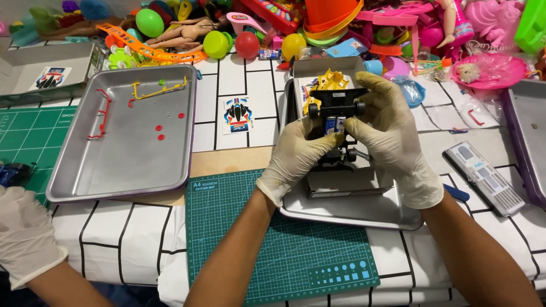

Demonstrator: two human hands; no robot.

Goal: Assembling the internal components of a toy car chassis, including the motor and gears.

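Two gloved hands are on a small black toy car chassis, so I'll use that as the reference point and go left to right. Way off to its left, at the picture's edge, there's another person's gloved hand, next to a bit of green mat. Closer in, still left of the chassis, sits a steel tray with red plastic sprue bits, a yellow sprue and a few tiny red round parts. Just left of the chassis lies a sticker sheet on the white grid-pattern cloth. The left hand grips the chassis from below-left, fingers curled around its side. The chassis is held up over a second steel tray, with batteries showing in its middle and black wheels at the corners; yellow parts sit right behind it. The right hand wraps it from the right, fingers bent over the top. Further right lies a grey flat case. Behind everything is a heap of colourful toys.
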